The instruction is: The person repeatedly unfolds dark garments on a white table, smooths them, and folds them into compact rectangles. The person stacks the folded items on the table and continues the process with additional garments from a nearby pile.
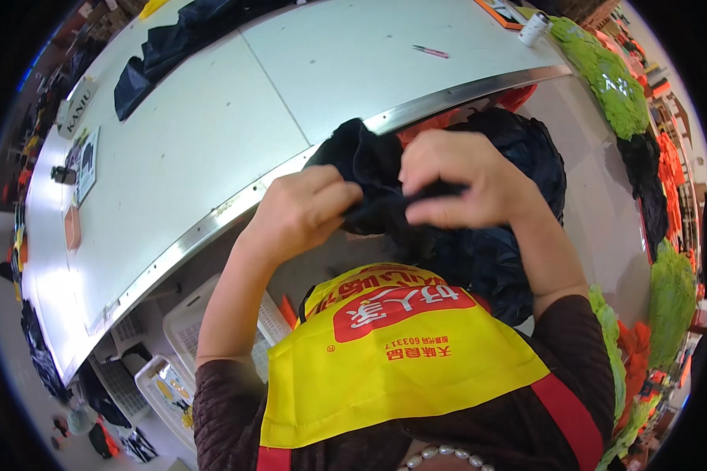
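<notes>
Black cloth up in both hands before the counter's edge: handling looks midway, the piece in hand not yet set down.
Across the white counter [188,149] lies a long dark cloth [184,51]; a dark heap [526,149] sits below its edge, beside the right forearm, and how much of it is finished cannot be told. The black cloth [357,161] hangs between the right hand [467,177] and the left hand [302,212]. The left fingers are curled in and clamped on its near side; dark material shows between right thumb and fingers, but blur hides whether they grip.
</notes>
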`<act>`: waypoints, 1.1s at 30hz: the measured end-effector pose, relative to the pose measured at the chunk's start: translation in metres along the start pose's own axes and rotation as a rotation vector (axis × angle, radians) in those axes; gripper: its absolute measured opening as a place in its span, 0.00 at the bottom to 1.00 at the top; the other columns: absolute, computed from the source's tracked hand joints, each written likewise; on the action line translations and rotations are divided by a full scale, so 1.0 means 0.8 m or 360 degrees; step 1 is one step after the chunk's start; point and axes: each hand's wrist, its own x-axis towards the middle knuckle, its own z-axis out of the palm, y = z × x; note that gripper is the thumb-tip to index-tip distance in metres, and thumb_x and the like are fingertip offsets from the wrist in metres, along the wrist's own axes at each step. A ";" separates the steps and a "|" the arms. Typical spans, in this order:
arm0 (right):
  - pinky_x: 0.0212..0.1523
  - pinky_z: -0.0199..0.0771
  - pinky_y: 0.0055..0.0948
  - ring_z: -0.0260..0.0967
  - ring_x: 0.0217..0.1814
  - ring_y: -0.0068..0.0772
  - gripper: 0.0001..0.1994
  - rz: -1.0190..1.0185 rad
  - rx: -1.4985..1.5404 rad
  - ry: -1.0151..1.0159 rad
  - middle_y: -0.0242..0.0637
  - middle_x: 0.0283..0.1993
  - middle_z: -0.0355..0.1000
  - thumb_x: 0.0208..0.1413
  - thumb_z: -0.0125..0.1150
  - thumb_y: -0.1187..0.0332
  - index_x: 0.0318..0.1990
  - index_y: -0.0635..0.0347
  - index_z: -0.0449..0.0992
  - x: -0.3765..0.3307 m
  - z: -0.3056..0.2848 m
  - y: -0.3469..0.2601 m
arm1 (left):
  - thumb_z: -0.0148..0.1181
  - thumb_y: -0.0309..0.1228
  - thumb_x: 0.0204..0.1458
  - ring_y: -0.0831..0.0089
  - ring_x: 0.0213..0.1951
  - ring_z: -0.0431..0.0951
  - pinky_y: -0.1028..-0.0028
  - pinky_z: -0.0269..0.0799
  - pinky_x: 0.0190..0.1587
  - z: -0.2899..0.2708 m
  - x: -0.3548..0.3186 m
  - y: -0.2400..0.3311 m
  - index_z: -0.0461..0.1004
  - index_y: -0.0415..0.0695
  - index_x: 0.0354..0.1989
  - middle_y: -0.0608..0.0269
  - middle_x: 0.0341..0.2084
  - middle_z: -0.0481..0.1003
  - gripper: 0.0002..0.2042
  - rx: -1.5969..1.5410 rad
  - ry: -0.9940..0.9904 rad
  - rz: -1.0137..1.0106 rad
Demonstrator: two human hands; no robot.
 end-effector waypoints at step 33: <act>0.29 0.70 0.33 0.70 0.29 0.38 0.05 -0.0127 -0.0772 -0.1232 0.38 0.23 0.71 0.42 0.54 0.74 0.28 0.59 0.75 0.066 0.083 0.015 | 0.64 0.49 0.37 0.60 0.37 0.77 0.66 0.69 0.46 -0.060 -0.180 0.019 0.72 0.38 0.40 0.52 0.27 0.76 0.28 0.0034 -0.1439 -0.1500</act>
